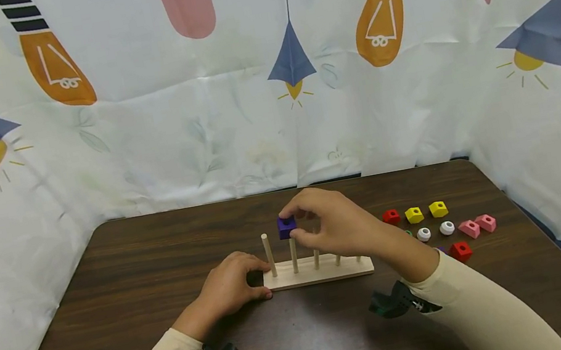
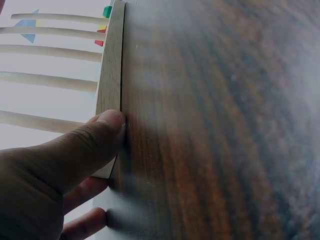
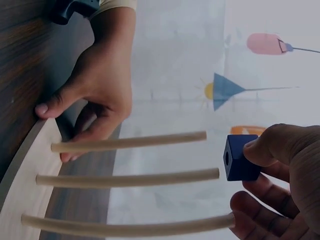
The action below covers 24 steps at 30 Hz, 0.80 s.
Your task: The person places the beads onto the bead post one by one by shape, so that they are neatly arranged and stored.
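A pale wooden peg board (image 1: 321, 277) with several upright pegs lies on the table. My left hand (image 1: 229, 285) grips its left end, the thumb (image 2: 107, 127) on the front edge and fingers behind. My right hand (image 1: 337, 224) pinches a purple-blue cube bead (image 1: 287, 229) between thumb and fingers. In the head view the bead is over the second peg from the left (image 1: 294, 257). From the right wrist, the bead's hole (image 3: 227, 159) faces the peg tips, and a small gap separates them. No bead shows on the pegs in view.
Right of the board lie loose beads: red cubes (image 1: 461, 251), yellow ones (image 1: 438, 209), white round ones (image 1: 447, 227) and pink ones (image 1: 485, 222). My right forearm partly covers a green and a purple bead. A printed curtain (image 1: 252, 142) hangs behind the dark wooden table (image 1: 159, 252).
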Motion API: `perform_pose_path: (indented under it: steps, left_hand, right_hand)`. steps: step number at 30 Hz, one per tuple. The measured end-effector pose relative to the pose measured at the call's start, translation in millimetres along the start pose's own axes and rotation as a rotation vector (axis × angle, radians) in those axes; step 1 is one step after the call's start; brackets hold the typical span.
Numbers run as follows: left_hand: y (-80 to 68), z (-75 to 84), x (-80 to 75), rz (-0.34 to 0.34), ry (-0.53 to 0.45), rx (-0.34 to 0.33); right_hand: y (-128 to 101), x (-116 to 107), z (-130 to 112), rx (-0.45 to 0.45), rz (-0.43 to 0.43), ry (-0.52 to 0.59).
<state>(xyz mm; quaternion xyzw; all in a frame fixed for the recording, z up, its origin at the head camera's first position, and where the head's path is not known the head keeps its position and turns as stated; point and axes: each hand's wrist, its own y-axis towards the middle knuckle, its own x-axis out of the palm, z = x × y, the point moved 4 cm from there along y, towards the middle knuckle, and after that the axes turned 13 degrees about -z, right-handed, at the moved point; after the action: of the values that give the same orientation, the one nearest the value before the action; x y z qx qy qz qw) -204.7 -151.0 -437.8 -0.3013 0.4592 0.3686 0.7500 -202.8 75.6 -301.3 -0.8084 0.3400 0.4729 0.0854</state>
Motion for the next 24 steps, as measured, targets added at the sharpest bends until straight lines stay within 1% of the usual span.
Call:
perform_pose_path:
  steps: [10, 16, 24]
  left_hand:
    - [1.1, -0.4, -0.8, 0.002, -0.007, 0.001]
    - [1.4, -0.5, -1.0, 0.004, -0.013, 0.008]
    - [0.9, -1.5, -0.3, -0.005, -0.027, 0.006]
  right_hand:
    - [8.8, 7.6, -5.2, -0.043, 0.028, 0.016]
    - [14.7, 10.4, -8.8, -0.015, 0.021, 0.015]
    - [20.0, 17.2, -12.2, 0.038, 0.005, 0.062]
